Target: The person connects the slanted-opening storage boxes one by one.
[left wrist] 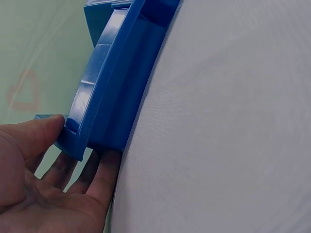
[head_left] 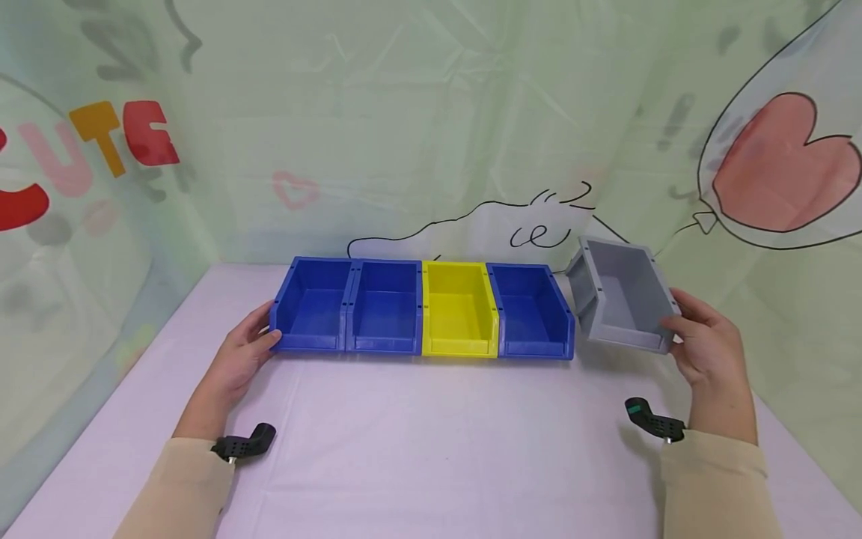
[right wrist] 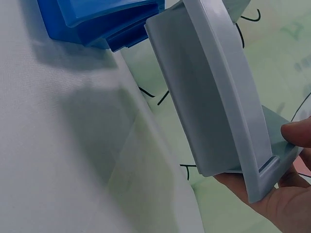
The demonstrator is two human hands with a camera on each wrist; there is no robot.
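Four bins would be too plain a word for this row: a left blue storage bin [head_left: 311,342], a second blue bin [head_left: 384,343], a yellow bin [head_left: 460,346] and a right blue bin [head_left: 536,349] stand side by side. My left hand [head_left: 242,352] holds the leftmost one at its outer side, thumb at the front corner. In the left wrist view the fingers [left wrist: 103,177] curve along that side. A grey storage bin [head_left: 626,337] is gripped at its right wall by my right hand [head_left: 715,340]. It is tilted and raised off the table, just right of the row, apart from it.
A pale cloth covers the table [head_left: 444,449]. Behind and beside it hangs a light green printed curtain [head_left: 417,135] with letters and a heart balloon. Each wrist wears a black camera mount [head_left: 245,443].
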